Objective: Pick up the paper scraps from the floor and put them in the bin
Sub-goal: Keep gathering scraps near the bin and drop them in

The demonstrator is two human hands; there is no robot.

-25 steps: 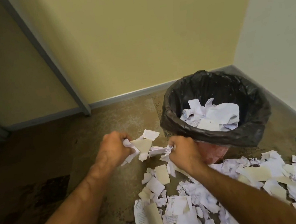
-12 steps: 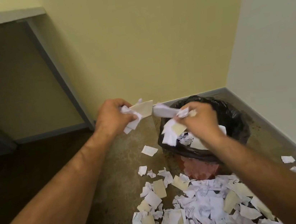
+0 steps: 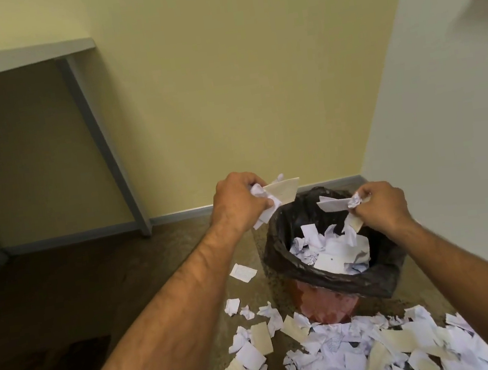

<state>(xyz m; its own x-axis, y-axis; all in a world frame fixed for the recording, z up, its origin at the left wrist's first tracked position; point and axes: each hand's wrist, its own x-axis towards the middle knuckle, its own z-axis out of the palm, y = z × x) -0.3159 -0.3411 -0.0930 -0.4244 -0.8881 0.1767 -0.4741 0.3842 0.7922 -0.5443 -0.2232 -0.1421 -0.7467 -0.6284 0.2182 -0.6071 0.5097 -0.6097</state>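
Head: 2 hands point(image 3: 240, 202) point(image 3: 383, 205); 1 bin point(image 3: 279, 251)

Single head-worn wide view, facing forward and down, close behind both hands, bin point(image 3: 335, 278) just beyond them

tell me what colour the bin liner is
Black; the bin liner is a glossy black bag over a reddish bin, shown best in the head view.

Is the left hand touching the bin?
Apart. In the head view the left hand grips its scraps up beside the bin, with brown floor showing between the hand and the black liner's rim.
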